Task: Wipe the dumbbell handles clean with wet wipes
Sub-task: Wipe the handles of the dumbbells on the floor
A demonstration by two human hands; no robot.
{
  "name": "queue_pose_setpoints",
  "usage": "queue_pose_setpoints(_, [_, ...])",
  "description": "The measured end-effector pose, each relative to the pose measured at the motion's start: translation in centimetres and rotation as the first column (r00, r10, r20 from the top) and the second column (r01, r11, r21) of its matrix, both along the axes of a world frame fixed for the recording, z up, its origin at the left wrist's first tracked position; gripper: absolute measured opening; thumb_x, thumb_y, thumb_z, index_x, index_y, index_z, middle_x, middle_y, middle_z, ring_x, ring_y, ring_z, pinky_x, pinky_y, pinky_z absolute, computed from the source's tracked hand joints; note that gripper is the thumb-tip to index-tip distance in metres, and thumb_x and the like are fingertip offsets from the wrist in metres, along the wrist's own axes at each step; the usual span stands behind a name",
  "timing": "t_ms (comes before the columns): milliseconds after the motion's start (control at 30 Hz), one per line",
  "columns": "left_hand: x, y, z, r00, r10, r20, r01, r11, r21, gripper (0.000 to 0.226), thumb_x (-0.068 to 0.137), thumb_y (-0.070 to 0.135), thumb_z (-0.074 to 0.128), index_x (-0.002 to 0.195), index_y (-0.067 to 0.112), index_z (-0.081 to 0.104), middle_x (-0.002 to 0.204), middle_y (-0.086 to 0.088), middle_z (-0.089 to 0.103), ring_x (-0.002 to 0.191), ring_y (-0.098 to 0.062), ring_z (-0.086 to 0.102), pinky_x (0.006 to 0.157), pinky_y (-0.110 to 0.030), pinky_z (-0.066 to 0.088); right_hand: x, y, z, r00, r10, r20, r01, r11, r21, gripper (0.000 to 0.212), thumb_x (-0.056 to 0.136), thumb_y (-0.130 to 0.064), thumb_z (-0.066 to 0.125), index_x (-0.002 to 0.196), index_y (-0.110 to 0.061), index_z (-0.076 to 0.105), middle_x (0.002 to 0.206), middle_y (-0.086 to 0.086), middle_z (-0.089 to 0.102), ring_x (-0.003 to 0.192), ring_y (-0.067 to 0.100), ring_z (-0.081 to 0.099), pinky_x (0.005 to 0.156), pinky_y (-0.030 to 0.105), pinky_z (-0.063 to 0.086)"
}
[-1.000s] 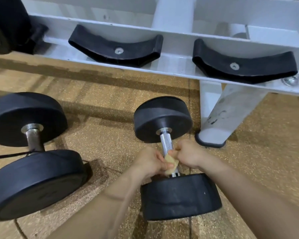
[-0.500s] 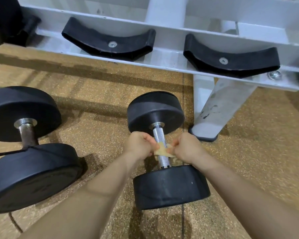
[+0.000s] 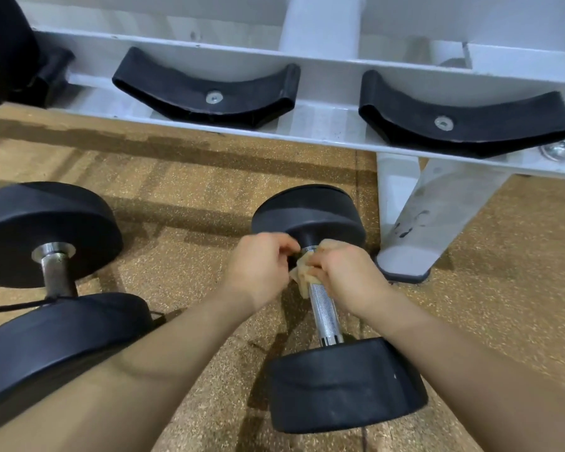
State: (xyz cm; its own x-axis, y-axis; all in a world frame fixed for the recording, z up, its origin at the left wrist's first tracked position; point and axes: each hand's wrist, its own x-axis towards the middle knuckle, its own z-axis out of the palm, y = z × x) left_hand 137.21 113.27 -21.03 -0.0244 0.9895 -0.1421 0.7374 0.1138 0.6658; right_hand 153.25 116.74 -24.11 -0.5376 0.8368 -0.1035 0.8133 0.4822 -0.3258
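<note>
Dumbbell [image 3: 346, 383] lies on the floor [image 3: 183, 197], handle [image 3: 324, 309] pointing away from the wearer, far head just beside the rack foot [image 3: 405, 256]. Both hands work at the far end of the handle. Left hand [image 3: 258, 272] and right hand [image 3: 351, 277] are each curled, pinching a yellowish wet wipe [image 3: 302, 278] bunched about the bar next to the far head. Risks, as judged: the heads are round and the floor flat, so a sideways tug on the wipe could roll the dumbbell against the rack foot. Knurled steel may snag and tear a thin wipe. The gap at the collar is tight, so fingertips could be nipped there. The near stretch of handle shows bare and may get skipped. Second dumbbell [image 3: 46, 236] lies well apart to the left, its handle uncovered, a dark cord [image 3: 13, 307] running to it from the left edge. Floor is speckled tan rubber, seamed, with darker streaks. White steel rack [image 3: 307, 125] stands behind, with two black curved cradles [image 3: 209, 89] bolted to it.
</note>
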Motion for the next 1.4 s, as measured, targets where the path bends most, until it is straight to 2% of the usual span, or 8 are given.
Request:
queue_pose_setpoints(200, [-1.9, 0.3, 1.0, 0.953, -0.078, -0.292, 0.171, 0.936, 0.309, 0.041, 0.093, 0.025, 0.060, 0.133, 0.025, 0.054, 0.118, -0.002, 0.048, 0.110, -0.017, 0.043, 0.090, -0.036, 0.048, 1.6, 0.0, -1.0, 0.998, 0.051, 0.035, -0.056, 0.982, 0.179, 0.008, 0.076, -0.010, 0.072, 0.078, -0.017, 0.072, 0.083, -0.004, 0.052, 0.079, 0.020, 0.052, 0.062, 0.037, 0.051])
queue_pose_setpoints(400, [0.9, 2.9, 0.2, 0.794, -0.232, -0.562, 0.345, 0.933, 0.102, 0.061, 0.103, 0.034, 0.037, 0.153, 0.041, 0.003, 0.163, -0.003, 0.003, 0.145, -0.028, 0.011, 0.112, -0.039, 0.030, 1.2, -0.2, -0.5, 0.975, 0.013, -0.220, -0.009, 1.000, 0.021, 0.022, 0.084, -0.011, 0.062, 0.100, -0.019, 0.075, 0.089, -0.005, 0.054, 0.080, 0.015, 0.057, 0.072, 0.035, 0.052])
queue_pose_setpoints(700, [-1.7, 2.3, -0.8, 0.851, -0.207, -0.483, 0.326, 0.929, 0.177, 0.055, 0.103, 0.025, 0.041, 0.153, 0.036, 0.020, 0.161, -0.004, 0.018, 0.141, -0.029, 0.027, 0.104, -0.044, 0.043, 0.2, 0.0, -1.1, 0.735, -0.588, -0.337, 0.446, 0.794, -0.413, 0.012, 0.074, -0.024, 0.083, 0.071, -0.023, 0.071, 0.073, -0.005, 0.069, 0.070, 0.011, 0.064, 0.070, 0.027, 0.052])
queue_pose_setpoints(933, [-4.4, 0.5, 1.1, 0.858, -0.194, -0.476, 0.263, 0.961, 0.083, 0.056, 0.099, 0.027, 0.039, 0.153, 0.020, 0.026, 0.158, -0.013, 0.026, 0.144, -0.027, 0.025, 0.116, -0.034, 0.024, -0.6, -1.8, -0.4, 0.531, -0.798, -0.286, 0.378, 0.525, -0.762, 0.017, 0.076, 0.004, 0.076, 0.074, -0.010, 0.068, 0.089, 0.016, 0.072, 0.081, 0.025, 0.071, 0.077, 0.040, 0.060])
queue_pose_setpoints(1000, [-5.2, 0.1, 2.0, 0.819, -0.224, -0.528, 0.284, 0.958, 0.036, 0.058, 0.098, 0.029, 0.040, 0.151, 0.011, 0.029, 0.151, -0.019, 0.038, 0.136, -0.032, 0.038, 0.111, -0.037, 0.033, -2.5, -1.0, 0.0, 0.576, -0.741, -0.347, 0.471, 0.647, -0.600, 0.015, 0.078, -0.002, 0.074, 0.074, -0.015, 0.068, 0.086, 0.006, 0.071, 0.080, 0.021, 0.069, 0.077, 0.035, 0.058])
queue_pose_setpoints(1100, [-6.2, -0.1, 3.5, 0.741, -0.264, -0.618, 0.319, 0.947, -0.021, 0.047, 0.097, 0.036, 0.039, 0.131, 0.004, 0.047, 0.120, -0.019, 0.061, 0.107, -0.035, 0.059, 0.089, -0.040, 0.048, -4.5, -1.7, 0.6, 0.889, -0.426, -0.170, 0.379, 0.891, -0.252, 0.016, 0.081, -0.009, 0.066, 0.069, -0.020, 0.069, 0.076, -0.006, 0.066, 0.076, 0.015, 0.062, 0.069, 0.025, 0.048])
queue_pose_setpoints(1233, [-7.9, -0.4, 4.6, 0.710, -0.319, -0.628, 0.286, 0.945, -0.157, 0.045, 0.099, 0.049, 0.035, 0.104, 0.007, 0.052, 0.083, -0.009, 0.059, 0.081, -0.032, 0.061, 0.070, -0.037, 0.048, -4.1, -3.3, -0.1, 0.952, -0.306, 0.009, 0.296, 0.912, -0.283, 0.014, 0.079, -0.012, 0.065, 0.070, -0.018, 0.073, 0.076, -0.003, 0.070, 0.078, 0.017, 0.065, 0.068, 0.025, 0.048])
queue_pose_setpoints(1400, [-9.9, -0.6, 5.2, 0.800, -0.339, -0.495, 0.277, 0.941, -0.196, 0.075, 0.093, 0.058, 0.045, 0.150, 0.015, 0.021, 0.150, -0.015, 0.034, 0.128, -0.036, 0.044, 0.106, -0.043, 0.038, -6.9, -3.1, 0.0, 0.888, -0.331, -0.318, 0.287, 0.941, -0.178, 0.018, 0.082, -0.005, 0.065, 0.080, -0.021, 0.071, 0.075, -0.005, 0.063, 0.069, 0.014, 0.058, 0.069, 0.025, 0.045])
